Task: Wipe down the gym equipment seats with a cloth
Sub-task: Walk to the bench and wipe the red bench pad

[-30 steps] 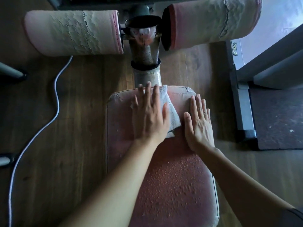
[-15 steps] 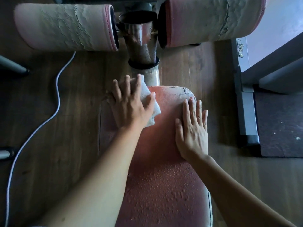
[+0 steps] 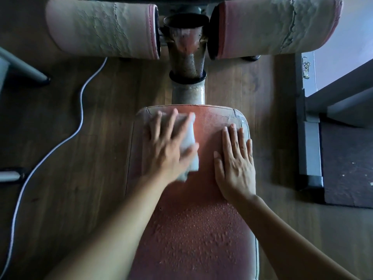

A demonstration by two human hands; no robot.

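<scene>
Seat pad (image 3: 203, 219), worn red vinyl, dead centre of view over the wooden floor (image 3: 80, 188), far end butting up to the steel post (image 3: 186, 57) between the two cracked foam rollers (image 3: 101, 27). White cloth (image 3: 188, 136) pinned flat to the far-left part of the pad under the left hand (image 3: 167, 152), fingers (image 3: 173, 122) spread and straight, pressing rather than gripping, a bit motion-blurred. Half a second back: same hand and cloth hanging off the far-left corner. A second back: nearer the middle. So now swung inward again, i.e. side-to-side strokes across the far end. Right hand (image 3: 235, 168) flat on the right side of the pad, fingers straight, nothing held, parked in roughly the same spot throughout, probably just bracing. Far end looking matte and mostly dry, near half still beaded with water droplets (image 3: 197, 237). Reads as early-to-middle of the job: top strip wiped, wet lower half not yet touched. Probably next: working the strokes down toward the body. White cable (image 3: 80, 110) snaking over the floor on the left, well apart from all of it.
</scene>
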